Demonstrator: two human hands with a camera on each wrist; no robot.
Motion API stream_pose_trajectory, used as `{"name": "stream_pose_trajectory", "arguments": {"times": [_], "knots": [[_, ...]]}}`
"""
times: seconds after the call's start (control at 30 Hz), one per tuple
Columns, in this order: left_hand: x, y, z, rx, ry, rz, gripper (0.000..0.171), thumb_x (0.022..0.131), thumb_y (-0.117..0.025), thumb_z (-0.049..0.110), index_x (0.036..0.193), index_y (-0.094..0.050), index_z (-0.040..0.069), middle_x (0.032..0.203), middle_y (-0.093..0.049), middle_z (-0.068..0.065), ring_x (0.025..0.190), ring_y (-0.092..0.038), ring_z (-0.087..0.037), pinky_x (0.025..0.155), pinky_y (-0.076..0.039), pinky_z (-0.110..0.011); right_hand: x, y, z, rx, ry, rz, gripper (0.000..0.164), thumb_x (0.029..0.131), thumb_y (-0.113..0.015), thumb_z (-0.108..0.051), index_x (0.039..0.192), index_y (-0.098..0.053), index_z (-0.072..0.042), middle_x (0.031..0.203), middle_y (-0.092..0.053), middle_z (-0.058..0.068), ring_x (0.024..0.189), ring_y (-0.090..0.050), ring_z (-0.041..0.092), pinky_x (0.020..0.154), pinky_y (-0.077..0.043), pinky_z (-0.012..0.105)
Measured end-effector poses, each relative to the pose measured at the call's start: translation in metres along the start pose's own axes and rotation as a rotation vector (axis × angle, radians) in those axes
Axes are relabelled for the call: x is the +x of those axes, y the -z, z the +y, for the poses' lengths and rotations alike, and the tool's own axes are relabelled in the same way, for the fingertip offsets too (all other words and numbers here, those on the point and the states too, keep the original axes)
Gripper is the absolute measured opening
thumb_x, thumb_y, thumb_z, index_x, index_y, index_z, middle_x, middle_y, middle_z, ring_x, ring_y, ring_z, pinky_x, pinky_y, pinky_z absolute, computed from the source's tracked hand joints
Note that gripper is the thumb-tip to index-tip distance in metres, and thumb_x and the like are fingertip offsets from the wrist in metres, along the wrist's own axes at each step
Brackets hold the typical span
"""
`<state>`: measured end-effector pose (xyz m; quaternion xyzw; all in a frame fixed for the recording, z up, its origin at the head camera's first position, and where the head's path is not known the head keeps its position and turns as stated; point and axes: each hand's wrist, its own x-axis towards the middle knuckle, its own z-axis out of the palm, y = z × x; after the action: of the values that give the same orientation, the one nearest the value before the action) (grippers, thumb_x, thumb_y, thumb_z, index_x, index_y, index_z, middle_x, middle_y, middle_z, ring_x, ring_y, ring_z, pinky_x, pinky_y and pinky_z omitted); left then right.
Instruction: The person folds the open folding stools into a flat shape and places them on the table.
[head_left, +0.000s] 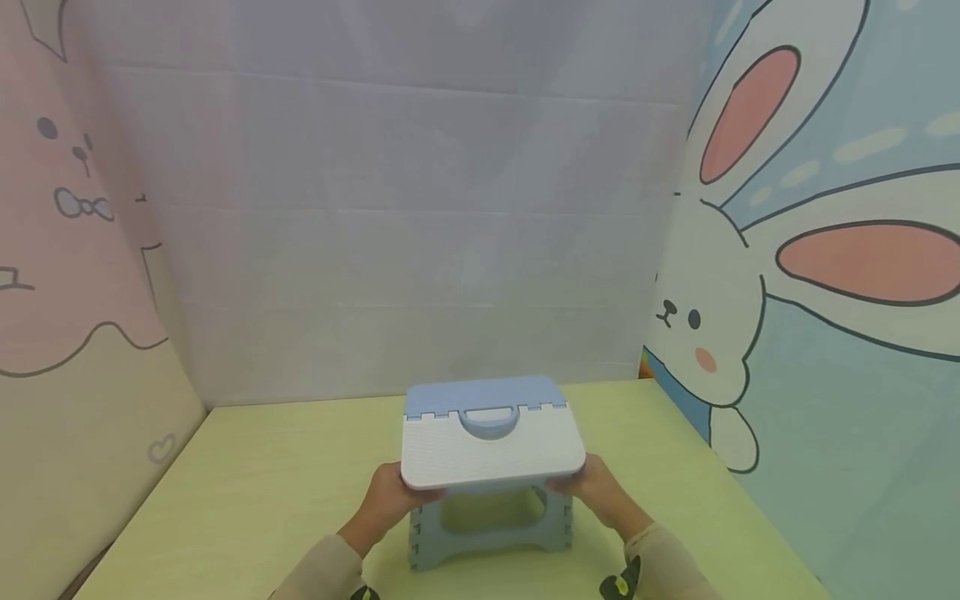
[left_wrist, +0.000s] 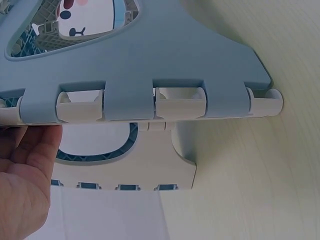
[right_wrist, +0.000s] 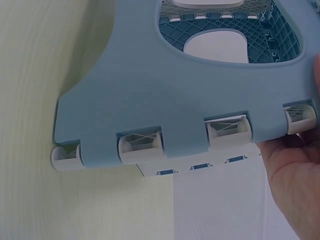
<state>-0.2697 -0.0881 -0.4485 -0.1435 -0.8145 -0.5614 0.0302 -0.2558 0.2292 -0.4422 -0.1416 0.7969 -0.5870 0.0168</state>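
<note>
A folding step stool in blue and white stands unfolded on the table, its white-and-blue top tipped toward me. A blue carry handle sits in the middle of the top. My left hand grips the left side just below the top, with the fingers reaching round the leg edge. On the right side, my right hand holds it in the same way. Both wrist views show a blue leg panel with white hinge knuckles along its edge. Parts of the fingers are hidden behind the stool.
The pale yellow-green table spreads around the stool. A whitish sheet hangs behind it. Cartoon rabbit panels flank both sides, a pink and cream one at left and a blue one at right.
</note>
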Motion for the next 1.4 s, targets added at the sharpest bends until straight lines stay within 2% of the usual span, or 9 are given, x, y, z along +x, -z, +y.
{"name": "stream_pose_trajectory", "arguments": {"times": [0.3, 0.5, 0.6, 0.77, 0.97, 1.13, 1.23, 1.4], "knots": [[-0.001, 0.001, 0.0, 0.024, -0.036, -0.016, 0.03, 0.07, -0.082, 0.006, 0.091, -0.068, -0.009, 0.082, -0.071, -0.016, 0.07, -0.065, -0.017, 0.062, -0.053, -0.029, -0.001, 0.0, 0.001, -0.003, 0.046, -0.015, 0.053, 0.084, -0.069, -0.005, 0.125, -0.045, 0.021, 0.119, -0.056, 0.033, 0.107, -0.058, 0.042, 0.091, -0.048, 0.049], [-0.001, 0.001, 0.001, 0.052, -0.048, 0.014, 0.03, 0.068, -0.084, 0.007, 0.089, -0.069, -0.007, 0.079, -0.071, -0.015, 0.068, -0.065, -0.016, 0.06, -0.053, -0.027, -0.001, -0.001, -0.001, -0.024, 0.05, -0.007, 0.052, 0.087, -0.068, -0.006, 0.127, -0.045, 0.018, 0.123, -0.055, 0.033, 0.112, -0.055, 0.044, 0.093, -0.046, 0.051], [-0.002, 0.0, 0.003, 0.068, -0.07, 0.039, 0.03, 0.066, -0.084, 0.006, 0.089, -0.069, -0.007, 0.077, -0.071, -0.015, 0.067, -0.065, -0.017, 0.059, -0.053, -0.027, -0.002, -0.003, -0.001, -0.052, 0.039, 0.042, 0.052, 0.084, -0.07, -0.005, 0.125, -0.048, 0.017, 0.121, -0.057, 0.032, 0.111, -0.056, 0.044, 0.092, -0.047, 0.051], [-0.007, -0.003, 0.006, 0.145, -0.112, 0.119, 0.029, 0.063, -0.088, 0.008, 0.083, -0.071, -0.004, 0.069, -0.07, -0.011, 0.061, -0.064, -0.016, 0.054, -0.051, -0.025, -0.005, -0.009, -0.004, -0.097, -0.016, 0.185, 0.048, 0.077, -0.076, -0.004, 0.117, -0.057, 0.014, 0.113, -0.063, 0.027, 0.105, -0.06, 0.041, 0.088, -0.049, 0.05], [-0.009, -0.008, 0.007, 0.124, -0.067, 0.197, 0.023, 0.06, -0.089, 0.01, 0.071, -0.071, -0.001, 0.065, -0.069, -0.01, 0.058, -0.061, -0.012, 0.052, -0.049, -0.025, -0.008, -0.018, -0.011, -0.103, -0.097, 0.325, 0.037, 0.071, -0.079, 0.0, 0.104, -0.065, 0.011, 0.104, -0.068, 0.023, 0.101, -0.063, 0.039, 0.088, -0.049, 0.052], [-0.01, -0.009, 0.007, 0.123, -0.047, 0.202, 0.023, 0.061, -0.089, 0.01, 0.072, -0.072, -0.002, 0.065, -0.07, -0.01, 0.06, -0.064, -0.015, 0.053, -0.05, -0.026, -0.008, -0.022, -0.01, -0.122, -0.063, 0.365, 0.03, 0.071, -0.08, 0.0, 0.097, -0.069, 0.009, 0.103, -0.069, 0.022, 0.106, -0.061, 0.04, 0.093, -0.045, 0.054], [-0.01, -0.008, 0.008, 0.124, -0.042, 0.198, 0.023, 0.061, -0.088, 0.009, 0.073, -0.072, -0.002, 0.066, -0.07, -0.011, 0.06, -0.064, -0.016, 0.053, -0.05, -0.026, -0.008, -0.023, -0.009, -0.145, -0.036, 0.376, 0.032, 0.071, -0.08, 0.0, 0.099, -0.068, 0.009, 0.105, -0.068, 0.022, 0.109, -0.058, 0.042, 0.094, -0.043, 0.056], [-0.012, -0.008, 0.009, 0.174, -0.082, 0.187, 0.026, 0.064, -0.087, 0.011, 0.078, -0.071, -0.003, 0.071, -0.071, -0.013, 0.064, -0.067, -0.019, 0.055, -0.052, -0.027, -0.008, -0.025, -0.003, -0.125, -0.003, 0.399, 0.033, 0.073, -0.078, 0.0, 0.104, -0.067, 0.008, 0.108, -0.067, 0.022, 0.111, -0.057, 0.042, 0.094, -0.044, 0.055]]}}
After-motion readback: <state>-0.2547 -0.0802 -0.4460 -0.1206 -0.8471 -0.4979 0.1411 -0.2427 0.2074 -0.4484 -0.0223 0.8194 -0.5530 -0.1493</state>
